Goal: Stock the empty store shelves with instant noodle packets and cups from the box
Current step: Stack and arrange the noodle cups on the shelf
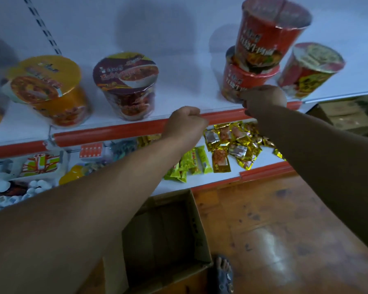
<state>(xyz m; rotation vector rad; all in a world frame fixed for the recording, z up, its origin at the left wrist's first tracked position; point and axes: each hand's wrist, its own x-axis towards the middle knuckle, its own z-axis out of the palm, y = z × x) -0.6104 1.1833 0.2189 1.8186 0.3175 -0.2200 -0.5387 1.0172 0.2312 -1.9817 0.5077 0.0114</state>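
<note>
Several noodle cups stand on the white upper shelf (179, 96): a yellow cup (47, 88), a purple cup (128, 85), a red cup (270, 32) stacked on another red cup (242, 81), and a red cup with a green lid (310, 68) at the right. My left hand (185, 122) is a closed fist resting at the shelf's red front strip, with nothing visible in it. My right hand (263, 98) is also closed, its knuckles against the base of the lower stacked cup. The cardboard box (198, 225) sits open on the floor below, with no goods visible inside.
The lower shelf (221, 177) holds gold snack packets (232, 143), green packets (191, 164) and assorted white and orange goods at the left. Brown cartons (346, 117) stand at the far right. A sandalled foot (224, 272) rests on the wooden floor beside the box.
</note>
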